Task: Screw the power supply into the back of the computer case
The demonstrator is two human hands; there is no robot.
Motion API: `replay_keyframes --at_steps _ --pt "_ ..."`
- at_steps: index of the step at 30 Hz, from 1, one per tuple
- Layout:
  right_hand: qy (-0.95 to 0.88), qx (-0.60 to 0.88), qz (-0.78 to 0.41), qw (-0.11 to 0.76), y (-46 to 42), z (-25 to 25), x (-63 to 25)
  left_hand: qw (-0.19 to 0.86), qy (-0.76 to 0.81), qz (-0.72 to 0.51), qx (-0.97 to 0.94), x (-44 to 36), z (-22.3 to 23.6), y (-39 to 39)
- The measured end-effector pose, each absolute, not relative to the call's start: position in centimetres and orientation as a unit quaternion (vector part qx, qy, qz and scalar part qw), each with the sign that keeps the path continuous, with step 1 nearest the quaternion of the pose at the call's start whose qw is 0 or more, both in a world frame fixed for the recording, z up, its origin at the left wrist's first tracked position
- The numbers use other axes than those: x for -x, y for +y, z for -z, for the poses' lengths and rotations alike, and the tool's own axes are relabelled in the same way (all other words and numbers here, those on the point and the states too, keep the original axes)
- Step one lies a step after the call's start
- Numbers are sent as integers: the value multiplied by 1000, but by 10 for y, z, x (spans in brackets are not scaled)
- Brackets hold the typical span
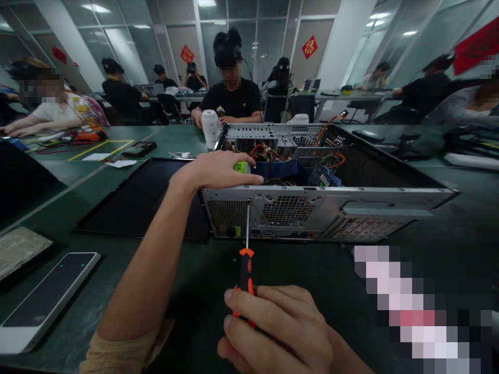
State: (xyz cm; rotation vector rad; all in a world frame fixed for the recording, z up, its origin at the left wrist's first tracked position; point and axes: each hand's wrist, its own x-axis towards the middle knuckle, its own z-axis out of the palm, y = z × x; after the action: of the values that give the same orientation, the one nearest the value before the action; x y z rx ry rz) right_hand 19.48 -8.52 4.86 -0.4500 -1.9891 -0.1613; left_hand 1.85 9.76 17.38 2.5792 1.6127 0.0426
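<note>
An opened computer case (327,192) lies on its side on the dark green table, its perforated rear panel toward me. My left hand (212,169) rests over its near left corner, fingers apart, on the power supply, whose green label (240,167) shows between them. Below, my right hand (278,324) is closed around the handle of an orange and black screwdriver (246,267). Its shaft points away from me, and the tip meets the rear panel near the top edge, beside the honeycomb grille (228,214). Cables and a blue-finned part (327,176) show inside the case.
A flat black panel (140,202) lies left of the case. Nearer are a white handheld device (54,296) and a flat metal-topped box (23,252). A white cylindrical object (210,129) stands behind the case. Across the table sits a person (230,96); others sit farther back.
</note>
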Motion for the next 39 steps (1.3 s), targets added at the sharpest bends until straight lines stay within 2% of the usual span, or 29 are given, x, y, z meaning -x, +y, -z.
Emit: replay_keyframes --at_steps 7,15,19,23,27,31,35,39 --pt "-856 216 118 454 -95 -47 -195 47 533 -14 -845 -19 -174 96" --pt "-856 219 118 454 -100 -46 -201 49 533 -13 -845 -19 -173 98" --pt "-833 247 75 489 -104 -46 -196 49 532 -9 -846 -19 -173 99" --pt "-739 261 123 609 -99 -48 -185 43 540 -7 -841 -19 -174 97" --pt "-782 222 145 564 -92 -45 -188 45 528 -15 -848 -19 -173 98" --pt "-815 181 71 546 -87 -38 -196 50 515 -23 -855 -18 -171 101" --pt "-810 173 45 559 -88 -36 -191 49 516 -22 -855 -18 -171 101" --pt "-756 232 51 609 -92 -37 -181 50 519 -22 -853 -18 -171 101"
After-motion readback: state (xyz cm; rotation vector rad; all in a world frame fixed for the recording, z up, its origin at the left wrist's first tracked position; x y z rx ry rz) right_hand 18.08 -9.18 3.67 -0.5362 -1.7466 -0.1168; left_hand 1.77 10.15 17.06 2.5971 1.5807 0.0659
